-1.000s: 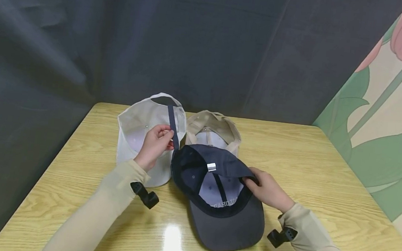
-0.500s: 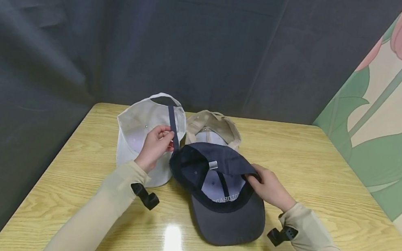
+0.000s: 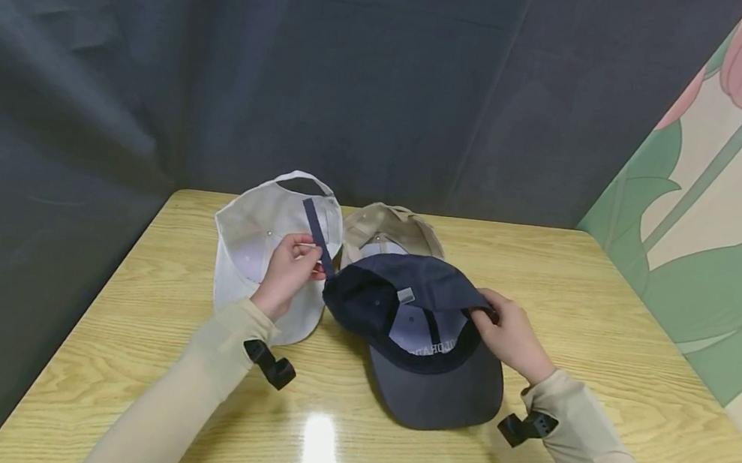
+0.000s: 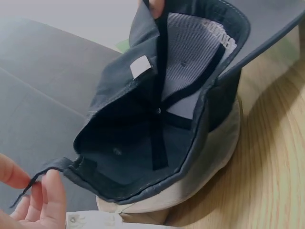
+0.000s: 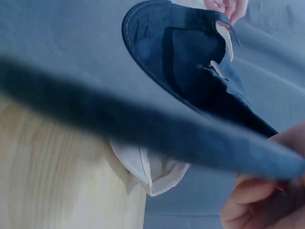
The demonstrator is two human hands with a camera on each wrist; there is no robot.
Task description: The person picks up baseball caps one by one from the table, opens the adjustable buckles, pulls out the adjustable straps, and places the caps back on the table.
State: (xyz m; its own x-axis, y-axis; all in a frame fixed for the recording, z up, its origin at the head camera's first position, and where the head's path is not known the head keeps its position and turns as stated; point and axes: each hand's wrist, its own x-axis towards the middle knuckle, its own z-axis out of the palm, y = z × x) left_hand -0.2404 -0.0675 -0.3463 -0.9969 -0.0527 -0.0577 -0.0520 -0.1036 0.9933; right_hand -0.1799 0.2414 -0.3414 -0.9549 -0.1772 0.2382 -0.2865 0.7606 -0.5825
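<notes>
A dark navy baseball cap (image 3: 441, 401) is held inner side up between both hands, its brim toward the near edge. My left hand (image 3: 287, 272) pinches the cap's loose back strap (image 3: 314, 224) between thumb and fingers. A metal buckle (image 3: 406, 295) shows on the other side of the back opening; in the left wrist view the strap (image 4: 53, 165) hangs apart from the buckle (image 4: 140, 67). On the right, my right hand (image 3: 514, 337) grips the cap's edge near the brim, thumb inside. In the right wrist view the blurred brim hides much of that hand (image 5: 267, 200).
Behind the left hand a white cap (image 3: 240, 248) rests on the wooden table (image 3: 150, 329). Next to it a beige cap (image 3: 405, 227) lies partly hidden by the navy one. A dark curtain (image 3: 387, 82) hangs behind the table, and a tulip-patterned panel (image 3: 736, 247) stands at right.
The navy cap and my right hand have shifted up and slightly right, the brim rising away from the near edge. The strap tip now leans further left; my left hand has hardly moved.
</notes>
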